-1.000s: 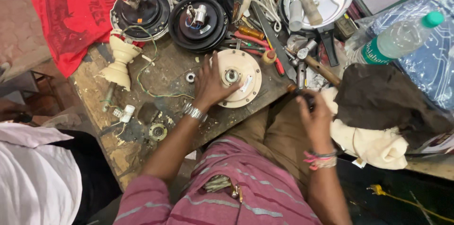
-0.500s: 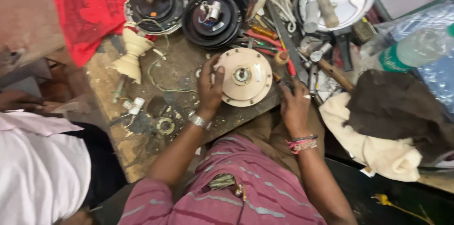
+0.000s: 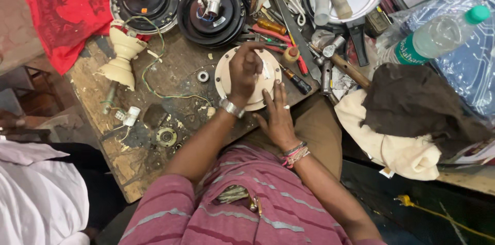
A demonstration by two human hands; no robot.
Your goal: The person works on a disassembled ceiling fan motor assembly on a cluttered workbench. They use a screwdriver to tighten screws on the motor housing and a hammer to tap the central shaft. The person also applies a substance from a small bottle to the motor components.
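Your left hand (image 3: 243,72) lies palm-down on the round cream motor cover (image 3: 248,77), fingers curled over its centre and pressing on it; whether they pinch a small part there you cannot tell, as the hand hides the hub. Your right hand (image 3: 278,116) is open and flat, fingers stretched against the cover's rim at about five o'clock, holding nothing.

The cover sits at the near edge of the wooden bench (image 3: 129,157), with a small bearing (image 3: 203,76) just beside it at nine o'clock and a screwdriver with a dark handle (image 3: 298,81) near it at three o'clock. Two black motor housings (image 3: 209,13) stand at about eleven o'clock of it, well apart.

Judging by its look, the cover is a stiff cast or pressed metal disc: fairly heavy for its size, rigid, not fragile, but smooth-painted and probably greasy, so it may slide on the bench or slip when lifted. Take it by the rim, with fingers on opposite sides at nine and three o'clock, rather than by the domed face. The rim overhangs the bench edge a little at six o'clock, which gives your fingers a way underneath.
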